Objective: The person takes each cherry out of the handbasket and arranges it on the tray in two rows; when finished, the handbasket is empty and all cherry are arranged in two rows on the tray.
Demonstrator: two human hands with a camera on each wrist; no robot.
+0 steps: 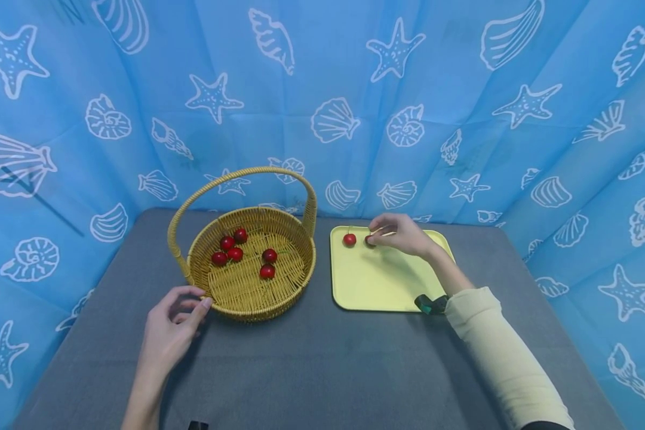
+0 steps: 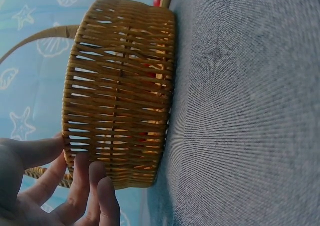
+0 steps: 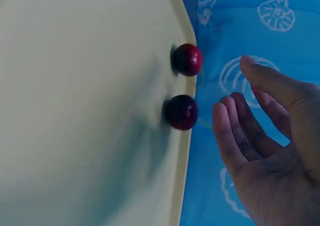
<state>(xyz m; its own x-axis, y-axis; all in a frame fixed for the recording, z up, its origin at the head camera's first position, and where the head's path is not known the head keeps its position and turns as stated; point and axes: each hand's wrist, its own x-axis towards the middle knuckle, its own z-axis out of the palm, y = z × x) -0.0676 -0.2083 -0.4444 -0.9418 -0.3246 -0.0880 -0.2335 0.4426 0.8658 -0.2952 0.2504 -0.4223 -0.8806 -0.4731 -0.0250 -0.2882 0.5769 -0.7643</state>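
My left hand [image 1: 173, 325] pinches the near left rim of a round wicker basket [image 1: 258, 312], thumb on one side and fingers on the other. The left wrist view shows its woven wall [image 2: 120, 95] close up. Inside lie several dark red cherries [image 1: 235, 254]. Two more cherries sit near the far edge of a pale yellow tray [image 1: 365, 286]: a brighter one [image 1: 349, 239] on the left and a darker one [image 3: 181, 112]. Over the darker cherry hovers my right hand [image 1: 403, 235]; its thumb and fingers [image 3: 225, 131] are apart, near the thin stem, holding nothing.
The basket's tall arched handle [image 1: 242, 171] rises above it. Grey cloth [image 1: 312, 370] covers the table. A blue curtain [image 1: 322, 77] with white shells and starfish hangs behind and at both sides. A dark strap [image 1: 431, 304] shows by the right wrist.
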